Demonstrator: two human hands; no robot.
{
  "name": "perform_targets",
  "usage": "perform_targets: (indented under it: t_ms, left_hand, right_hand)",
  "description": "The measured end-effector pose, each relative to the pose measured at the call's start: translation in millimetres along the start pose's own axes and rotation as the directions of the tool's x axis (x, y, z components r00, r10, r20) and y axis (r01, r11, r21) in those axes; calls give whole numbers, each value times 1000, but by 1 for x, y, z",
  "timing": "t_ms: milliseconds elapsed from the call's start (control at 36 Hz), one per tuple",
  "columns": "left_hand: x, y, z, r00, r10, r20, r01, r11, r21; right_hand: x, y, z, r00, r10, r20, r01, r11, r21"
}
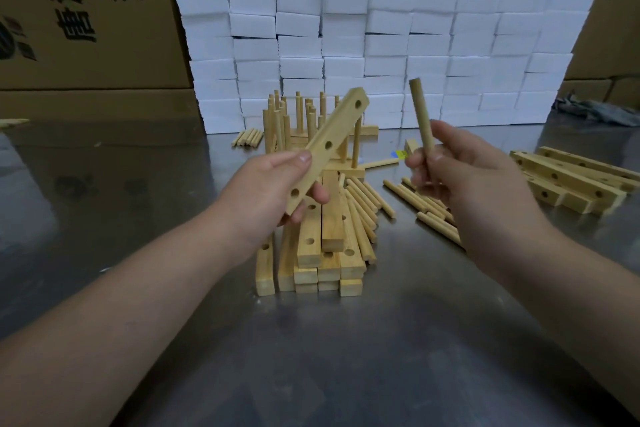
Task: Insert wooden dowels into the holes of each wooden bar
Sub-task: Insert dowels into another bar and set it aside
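Held apart above the counter: tilted bar gripped in left hand, upright dowel pinched in right hand. Insertion pending; next, probably, aligning dowel tip with a hole.

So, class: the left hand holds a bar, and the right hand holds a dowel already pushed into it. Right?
No: in the head view the right hand holds the dowel clear of the bar in the left hand, its holes empty.
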State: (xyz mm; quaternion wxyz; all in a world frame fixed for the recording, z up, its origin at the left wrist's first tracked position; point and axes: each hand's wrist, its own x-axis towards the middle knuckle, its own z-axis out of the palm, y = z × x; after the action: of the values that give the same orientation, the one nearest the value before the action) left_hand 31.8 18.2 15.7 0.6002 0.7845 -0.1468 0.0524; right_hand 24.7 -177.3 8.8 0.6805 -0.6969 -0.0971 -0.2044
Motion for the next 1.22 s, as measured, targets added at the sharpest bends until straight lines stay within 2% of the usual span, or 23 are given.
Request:
perform_targets:
  t_ms: [111, 194, 278, 389, 444, 556, 694, 861, 917, 1028, 1222]
  left_hand:
    - [-2, 2, 0, 999, 44, 14, -45, 997, 60]
    - [-1, 1, -2, 997, 69, 20, -71, 991, 114]
    - [1, -1, -4, 997, 78, 19, -80, 982, 169]
    - [3, -3, -4, 997, 53, 49, -60, 985, 160]
    - [4, -4, -5, 997, 52, 65, -60, 988, 141]
    - [4, -4, -5, 995, 60, 82, -69, 992, 108]
    - [5, -5, -5, 993, 58, 98, -67, 993, 96]
    - [4, -5, -5, 994, 57, 96, -64, 995, 75]
    - [4, -4, -5, 994, 54, 94, -61, 995, 73]
    - [4, -3, -5, 994, 38, 99, -44, 997, 62]
    - [3, 0, -6, 996, 44, 82, -48, 998, 41]
  right_hand:
    - [0, 1, 2, 999, 20, 38, -19, 999, -37]
    - [2, 1, 0, 1000, 23, -21, -23, 1000, -6]
    - [3, -1, -3, 994, -34, -104, 36, 999, 21]
    - [3, -6, -8, 988, -36, -147, 44, 998, 53]
    - [3, -7, -6, 992, -12, -126, 30, 990, 135]
    - [0, -8, -3, 995, -37, -95, 49, 991, 126]
    - [-1, -9, 0, 996, 60, 64, -76, 957, 281]
    - [-3, -9, 0, 991, 26, 131, -79, 907, 413]
    - [-3, -8, 1, 991, 26, 134, -77, 915, 395]
    - [-3, -4, 1, 996, 23, 88, -44, 968, 246]
    - [-5, -6, 1, 994, 8, 112, -24, 989, 143]
